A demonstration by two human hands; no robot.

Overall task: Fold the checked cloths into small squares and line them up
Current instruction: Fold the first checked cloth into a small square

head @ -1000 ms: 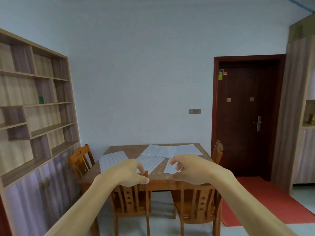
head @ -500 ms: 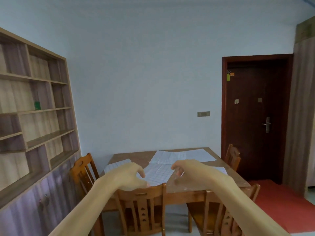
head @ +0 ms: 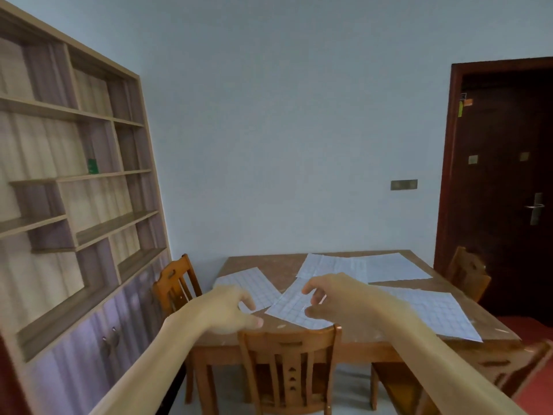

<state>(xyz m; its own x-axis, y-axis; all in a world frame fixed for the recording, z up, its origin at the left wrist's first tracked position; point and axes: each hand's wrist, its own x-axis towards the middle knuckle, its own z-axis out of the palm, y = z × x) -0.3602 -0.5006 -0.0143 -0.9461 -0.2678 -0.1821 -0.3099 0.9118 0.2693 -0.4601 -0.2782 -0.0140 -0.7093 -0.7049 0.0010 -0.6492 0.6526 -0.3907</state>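
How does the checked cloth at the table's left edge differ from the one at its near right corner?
The left cloth lies by the left edge, its near end hidden behind the left hand; the right cloth lies nearer, its corner reaching the front edge of the table. The left cloth shows smaller in frame than the right cloth. Both are checked, flat and unfolded.
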